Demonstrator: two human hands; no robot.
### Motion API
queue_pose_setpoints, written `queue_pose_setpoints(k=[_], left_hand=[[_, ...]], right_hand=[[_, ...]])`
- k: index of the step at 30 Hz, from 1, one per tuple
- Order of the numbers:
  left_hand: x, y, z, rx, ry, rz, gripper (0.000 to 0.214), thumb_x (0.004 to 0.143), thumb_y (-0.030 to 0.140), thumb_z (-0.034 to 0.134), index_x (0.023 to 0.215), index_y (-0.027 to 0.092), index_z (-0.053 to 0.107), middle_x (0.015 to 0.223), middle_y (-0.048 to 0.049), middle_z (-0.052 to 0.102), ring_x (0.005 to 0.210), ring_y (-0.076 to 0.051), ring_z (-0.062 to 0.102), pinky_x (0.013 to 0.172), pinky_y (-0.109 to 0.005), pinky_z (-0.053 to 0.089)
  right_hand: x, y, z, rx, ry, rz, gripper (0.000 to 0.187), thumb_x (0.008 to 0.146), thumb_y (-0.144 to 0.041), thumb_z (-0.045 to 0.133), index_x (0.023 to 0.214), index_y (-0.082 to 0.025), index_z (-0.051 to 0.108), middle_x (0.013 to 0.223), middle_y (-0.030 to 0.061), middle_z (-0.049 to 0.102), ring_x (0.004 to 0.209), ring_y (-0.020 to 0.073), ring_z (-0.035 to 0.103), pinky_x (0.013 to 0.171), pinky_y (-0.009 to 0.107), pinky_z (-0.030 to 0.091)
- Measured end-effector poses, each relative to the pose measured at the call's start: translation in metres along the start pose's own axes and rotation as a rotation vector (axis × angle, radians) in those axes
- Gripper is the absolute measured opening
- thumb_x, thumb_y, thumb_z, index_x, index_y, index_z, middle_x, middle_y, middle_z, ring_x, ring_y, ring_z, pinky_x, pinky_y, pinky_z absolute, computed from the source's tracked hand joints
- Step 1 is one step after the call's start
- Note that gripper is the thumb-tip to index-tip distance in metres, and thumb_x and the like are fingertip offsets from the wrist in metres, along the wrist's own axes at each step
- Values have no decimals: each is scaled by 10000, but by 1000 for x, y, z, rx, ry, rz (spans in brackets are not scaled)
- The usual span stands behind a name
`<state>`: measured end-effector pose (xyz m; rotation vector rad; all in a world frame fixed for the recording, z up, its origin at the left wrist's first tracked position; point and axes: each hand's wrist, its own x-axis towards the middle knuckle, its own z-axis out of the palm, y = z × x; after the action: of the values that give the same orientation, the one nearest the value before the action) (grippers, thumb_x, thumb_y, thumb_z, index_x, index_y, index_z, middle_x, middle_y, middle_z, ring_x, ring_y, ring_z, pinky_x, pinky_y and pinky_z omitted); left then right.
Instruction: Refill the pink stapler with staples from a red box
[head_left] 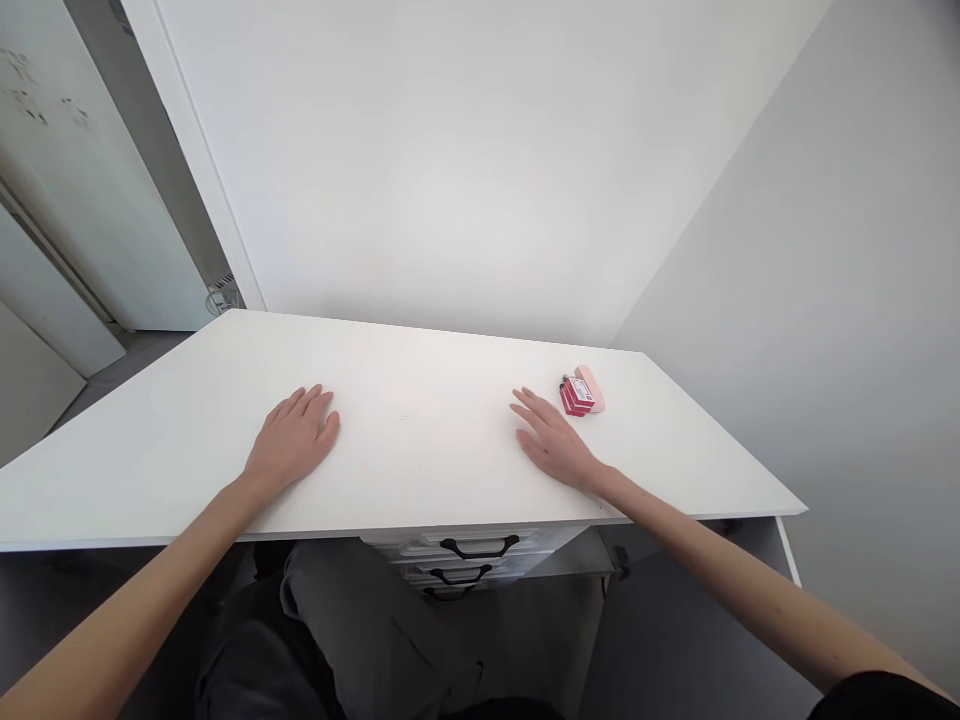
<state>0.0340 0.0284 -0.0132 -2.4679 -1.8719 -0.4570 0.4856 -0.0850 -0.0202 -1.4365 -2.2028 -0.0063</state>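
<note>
My left hand lies palm down on the left part of the white tabletop, fingers stretched forward and nothing in it. On the right part my right hand touches the same surface, open and without anything in its fingers. Just beyond it, to the right, sits a small stack of red and white boxes. A pink case with rounded ends lies against the boxes and is partly covered by them. Neither hand touches these things.
A white wall rises behind the table, and a grey wall stands at the right. Below the tabletop are drawers with black handles. A white cable shows past the far left corner. My legs are under the table.
</note>
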Motion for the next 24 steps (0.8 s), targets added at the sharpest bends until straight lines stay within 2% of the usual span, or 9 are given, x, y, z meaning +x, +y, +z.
queue_pose_setpoints(k=[3,6,10,17,24], left_hand=[[-1,0,0,6,-13,-5,698,1026,491,253,1559,132,527,1720,-108,413,1623,-320,323,1320,-534,298],[-2,0,2,8,-11,-7,700,1026,497,254,1567,141,521,1719,-103,415,1627,-316,316,1323,-532,291],[-2,0,5,17,-16,-9,717,1030,510,226,1576,141,511,1731,-99,393,1632,-311,304,1328,-527,277],[5,4,3,56,-62,-14,774,1028,568,172,1629,168,452,1760,-51,337,1651,-308,258,1336,-527,246],[26,22,2,97,-112,-28,816,1035,572,162,1654,104,412,1774,-95,286,1655,-364,222,1330,-578,230]], right_hand=[[9,-5,14,94,-115,165,583,1115,-483,386,1644,-243,430,1777,91,307,1655,267,280,1338,529,301],[29,2,21,86,-173,256,623,1117,-511,352,1649,-196,428,1771,111,317,1657,263,272,1361,505,240],[58,12,32,43,-204,276,641,1130,-497,298,1655,-148,410,1773,124,305,1671,242,225,1376,477,169],[100,14,54,13,-216,298,647,1132,-490,284,1669,-145,387,1787,105,270,1678,229,199,1374,454,138],[120,11,62,-7,-236,323,673,1128,-487,252,1681,-119,363,1792,89,257,1683,216,171,1374,410,91]])
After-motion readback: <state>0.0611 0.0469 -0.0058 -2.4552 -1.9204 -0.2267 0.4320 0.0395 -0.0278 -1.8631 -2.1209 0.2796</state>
